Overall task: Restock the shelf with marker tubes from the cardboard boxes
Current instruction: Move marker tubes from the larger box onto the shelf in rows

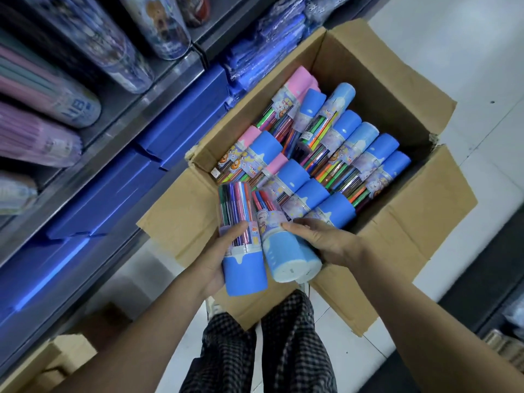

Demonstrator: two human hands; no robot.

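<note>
Beyond your hands the open cardboard box [377, 80] lies packed, its near flap beneath them; your left hand [219, 260] and right hand [326, 242] each grasp one marker tube [242, 236], side by side.

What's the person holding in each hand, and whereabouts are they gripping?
Each hand holds one marker tube: the left hand grips the left tube around its middle; the right hand grips the right tube near its blue end.
</note>
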